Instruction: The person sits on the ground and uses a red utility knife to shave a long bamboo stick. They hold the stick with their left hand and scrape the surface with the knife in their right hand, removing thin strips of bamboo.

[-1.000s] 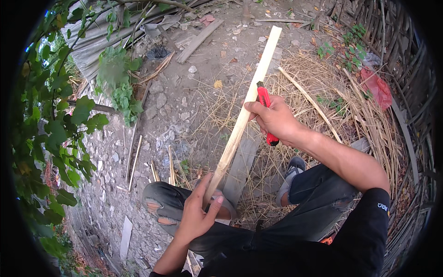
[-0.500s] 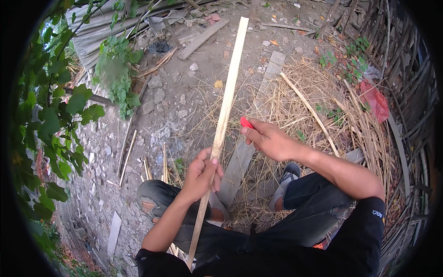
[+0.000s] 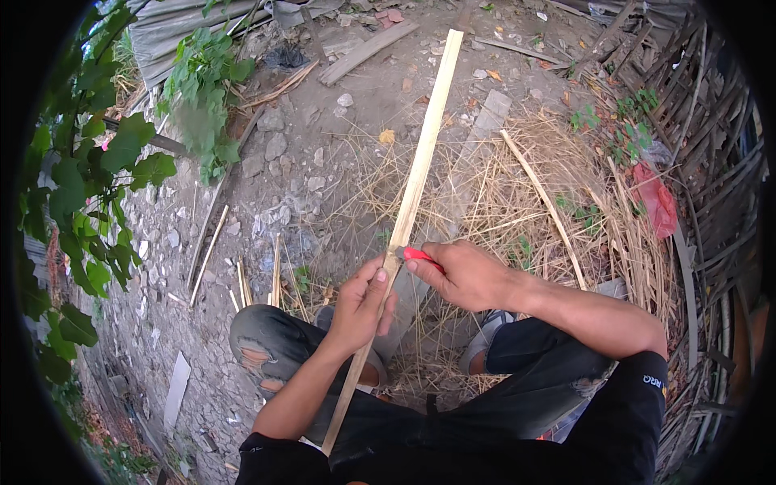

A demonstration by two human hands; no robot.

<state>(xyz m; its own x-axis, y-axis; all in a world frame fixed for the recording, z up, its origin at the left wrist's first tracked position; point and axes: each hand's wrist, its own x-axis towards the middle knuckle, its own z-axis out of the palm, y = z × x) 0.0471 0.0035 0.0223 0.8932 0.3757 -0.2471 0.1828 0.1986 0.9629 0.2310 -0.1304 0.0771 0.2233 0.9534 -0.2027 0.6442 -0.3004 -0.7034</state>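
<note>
A long, pale bamboo strip (image 3: 427, 158) slants from my lap up toward the far ground. My left hand (image 3: 364, 305) is wrapped around it below the middle, with the thumb lying on its face. In my right hand (image 3: 469, 276) is a small red-handled knife (image 3: 419, 256), gripped in closed fingers. Its short grey blade meets the strip just above my left thumb, near a darker node-like mark. The lower end of the strip passes over my left thigh to my body.
Straw and thin shavings (image 3: 509, 194) cover the ground ahead, around a flat board (image 3: 489, 113). A loose stick (image 3: 543, 206) lies at right, near a red plastic bag (image 3: 653, 198) and a stick fence (image 3: 719, 162). Leafy vines (image 3: 121, 162) hang at left above stony soil.
My right hand has come down and left, bringing the knife from beside the strip onto it. The strip's far end has shifted slightly right; my left hand keeps its hold.
</note>
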